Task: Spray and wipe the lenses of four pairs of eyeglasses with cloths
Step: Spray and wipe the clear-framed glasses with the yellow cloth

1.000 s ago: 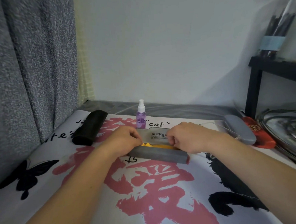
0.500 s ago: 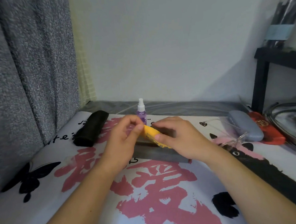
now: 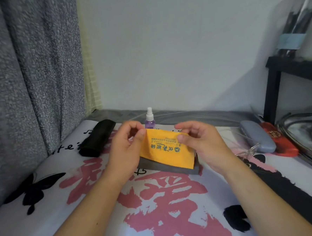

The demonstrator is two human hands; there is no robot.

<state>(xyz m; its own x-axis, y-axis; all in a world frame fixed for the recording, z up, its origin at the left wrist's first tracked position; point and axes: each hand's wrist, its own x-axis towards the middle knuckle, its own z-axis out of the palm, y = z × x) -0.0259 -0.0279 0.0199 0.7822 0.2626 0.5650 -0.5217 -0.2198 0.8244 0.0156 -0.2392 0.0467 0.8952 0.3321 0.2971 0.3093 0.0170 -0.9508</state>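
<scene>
Cloth: a thin yellow-orange lens cloth with blue printed lettering (image 3: 167,148) hangs in the air at the centre of the scene, just above a flat grey rectangular case (image 3: 170,167) that lies on the printed white, pink and black bed cover (image 3: 165,199).
Handling: I'd judge the cloth soft, limp and nearly weightless; it droops from its top edge, so the upper corners are the places to take it, and a light pinch will do.
Left hand: the left hand (image 3: 125,149) pinches the cloth's top corner at ten o'clock between thumb and forefinger, the other fingers loosely curled behind.
Right hand: the right hand (image 3: 201,142) pinches the top edge at two o'clock, thumb in front, remaining fingers relaxed and partly spread.
Spray: a small clear bottle of purple liquid with a white pump top (image 3: 149,119) stands upright at twelve o'clock, just behind the hands.
Eyeglasses: one clear-framed pair (image 3: 244,148) lies at three o'clock beside a blue-grey oval hard case (image 3: 257,136); fragile, best lifted by the frame, never the lenses.
Other cases: a black soft pouch (image 3: 97,138) rests at ten o'clock; whether it holds glasses I cannot tell.
Stage: spreading the cloth out; no lens sprayed, as far as I can judge.
</scene>
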